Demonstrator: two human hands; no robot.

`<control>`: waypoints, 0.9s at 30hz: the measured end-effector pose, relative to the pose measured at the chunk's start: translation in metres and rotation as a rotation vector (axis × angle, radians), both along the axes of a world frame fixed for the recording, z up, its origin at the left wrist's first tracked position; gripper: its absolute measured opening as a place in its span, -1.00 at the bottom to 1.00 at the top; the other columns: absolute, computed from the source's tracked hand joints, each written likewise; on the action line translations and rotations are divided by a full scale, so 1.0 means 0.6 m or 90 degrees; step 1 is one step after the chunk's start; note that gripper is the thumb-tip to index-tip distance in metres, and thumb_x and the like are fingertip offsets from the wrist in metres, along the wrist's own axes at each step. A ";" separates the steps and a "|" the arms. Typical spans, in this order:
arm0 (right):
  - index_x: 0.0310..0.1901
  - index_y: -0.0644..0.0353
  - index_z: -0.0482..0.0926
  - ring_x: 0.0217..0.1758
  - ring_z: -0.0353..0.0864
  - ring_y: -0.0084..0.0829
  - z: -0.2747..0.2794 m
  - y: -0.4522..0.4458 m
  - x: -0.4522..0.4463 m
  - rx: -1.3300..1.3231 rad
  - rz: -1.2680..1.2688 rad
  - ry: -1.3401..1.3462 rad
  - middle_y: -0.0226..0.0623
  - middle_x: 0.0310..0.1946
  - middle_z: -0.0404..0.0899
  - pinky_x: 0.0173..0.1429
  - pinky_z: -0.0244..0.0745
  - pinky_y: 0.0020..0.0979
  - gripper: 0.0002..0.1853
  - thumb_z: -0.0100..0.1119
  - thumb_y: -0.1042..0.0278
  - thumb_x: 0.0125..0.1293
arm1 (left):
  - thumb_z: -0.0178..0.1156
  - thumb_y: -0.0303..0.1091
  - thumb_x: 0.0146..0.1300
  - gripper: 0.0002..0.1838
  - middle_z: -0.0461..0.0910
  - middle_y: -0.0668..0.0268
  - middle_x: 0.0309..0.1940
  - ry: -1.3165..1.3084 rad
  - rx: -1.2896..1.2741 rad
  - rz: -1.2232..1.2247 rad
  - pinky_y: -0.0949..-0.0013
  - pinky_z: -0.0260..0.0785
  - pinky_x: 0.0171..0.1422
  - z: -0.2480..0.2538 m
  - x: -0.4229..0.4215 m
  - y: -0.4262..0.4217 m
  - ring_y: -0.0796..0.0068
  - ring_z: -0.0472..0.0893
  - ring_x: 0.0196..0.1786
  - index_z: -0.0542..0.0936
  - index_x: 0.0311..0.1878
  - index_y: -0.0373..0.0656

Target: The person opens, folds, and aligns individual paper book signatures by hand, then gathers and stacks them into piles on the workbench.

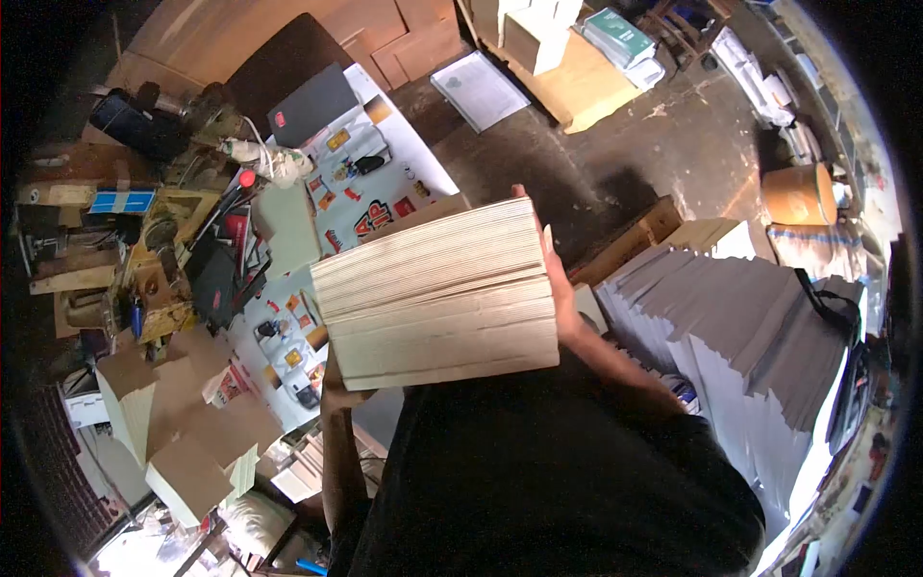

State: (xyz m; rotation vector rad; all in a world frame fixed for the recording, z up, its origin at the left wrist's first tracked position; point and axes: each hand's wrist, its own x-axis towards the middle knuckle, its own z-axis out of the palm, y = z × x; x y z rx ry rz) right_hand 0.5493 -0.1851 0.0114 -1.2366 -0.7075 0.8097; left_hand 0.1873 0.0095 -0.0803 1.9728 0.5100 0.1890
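Observation:
A thick stack of cream-coloured sheets (437, 298), its layered edges facing me, is held up in front of my chest with both hands. My right hand (558, 288) presses along the stack's right end, its fingertips showing past the upper right corner. At the lower left corner my left hand (338, 387) grips the stack; its fingers are mostly hidden behind and beneath it. Beyond the stack lies a white table (423, 159) covered with colourful printed stickers or logos, partly hidden by the stack.
On the right stands a tall mass of grey-white paper stacks (740, 337). Brown-covered blocks (192, 471) sit at the lower left. Machinery and tools (144, 250) crowd the left side. A white tray-like panel (481, 89) lies on the floor near a tan board (596, 87).

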 end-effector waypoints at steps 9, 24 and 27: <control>0.53 0.51 -0.13 0.67 -0.28 0.14 0.168 -0.026 0.022 -0.057 -0.018 -0.557 0.34 0.57 -0.23 0.64 -0.38 0.11 0.06 -0.03 -0.32 0.41 | 0.45 -0.29 0.02 0.08 0.23 0.13 0.45 0.058 -0.327 0.199 0.22 -0.03 0.61 0.103 0.095 -0.032 0.20 0.23 0.47 0.00 0.53 -0.30; 0.52 0.38 -0.56 0.66 -0.36 0.19 0.070 -0.064 0.075 -0.139 0.200 -0.553 0.32 0.58 -0.35 0.68 -0.34 -0.03 0.73 0.77 0.08 -0.41 | 0.52 -0.24 -0.05 0.05 0.36 0.09 0.35 0.088 -0.635 0.231 0.15 0.15 0.52 0.133 0.141 0.030 0.21 0.36 0.38 0.14 0.46 -0.31; 0.51 0.33 -0.64 0.68 -0.35 0.06 0.030 -0.030 0.097 -0.103 0.241 -0.469 0.28 0.59 -0.35 0.69 -0.32 -0.14 0.74 0.76 0.08 -0.37 | 0.53 -0.22 -0.06 0.04 0.38 0.08 0.32 0.085 -0.623 0.200 0.15 0.20 0.49 0.135 0.146 0.050 0.21 0.39 0.36 0.16 0.45 -0.30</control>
